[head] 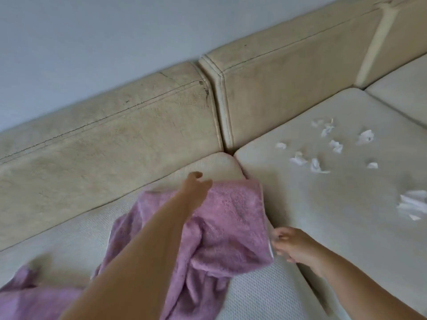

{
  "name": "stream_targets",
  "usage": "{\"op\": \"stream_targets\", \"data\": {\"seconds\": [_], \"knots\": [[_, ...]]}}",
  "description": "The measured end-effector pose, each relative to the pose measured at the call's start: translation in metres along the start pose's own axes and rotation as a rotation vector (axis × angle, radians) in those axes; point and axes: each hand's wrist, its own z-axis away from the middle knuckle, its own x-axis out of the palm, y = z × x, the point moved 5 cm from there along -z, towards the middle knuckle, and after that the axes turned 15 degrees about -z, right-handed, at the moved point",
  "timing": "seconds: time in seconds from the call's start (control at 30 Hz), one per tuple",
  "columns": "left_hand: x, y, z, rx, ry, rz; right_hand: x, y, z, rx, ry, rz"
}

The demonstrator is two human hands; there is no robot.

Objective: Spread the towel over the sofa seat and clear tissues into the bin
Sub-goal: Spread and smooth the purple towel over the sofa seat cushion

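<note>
towel (231, 218): lilac, fluffy, rumpled, white-trimmed, lying on left sofa seat (69, 232) | left hand (195, 184): I see fingers stretched over its far corner | right hand (293, 244): curled at its right edge, grip I cannot tell | tissues (323, 155): scattered on neighbouring seat

The lilac fluffy terry-cloth towel (226, 218) looks plush and matt. The cream sofa seat cushion (323, 204) seems finely woven; its beige backrest (115, 139) suede-like, worn. White crumpled paper tissues (318, 166).
</note>
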Motion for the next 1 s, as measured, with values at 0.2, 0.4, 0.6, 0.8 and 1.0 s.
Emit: {"op": "stream_targets", "data": {"seconds": [0.2, 0.4, 0.6, 0.8, 1.0], "knots": [[0.028, -0.062, -0.019, -0.056, -0.021, -0.354, 0.005, 0.017, -0.038, -0.005, -0.005, 0.059], [0.035, -0.152, -0.028, -0.249, -0.033, -0.602, 0.017, 0.018, -0.084, -0.074, 0.03, 0.318], [0.013, -0.213, -0.041, -0.265, 0.081, -0.754, 0.085, -0.001, -0.127, -0.319, -0.059, 0.883], [-0.016, -0.23, -0.051, -0.276, 0.148, -0.721, 0.138, 0.026, -0.118, -0.345, -0.375, 1.436], [-0.042, -0.234, -0.055, -0.304, 0.198, -0.683, 0.164, 0.035, -0.099, -0.006, -0.9, 1.215]]}}
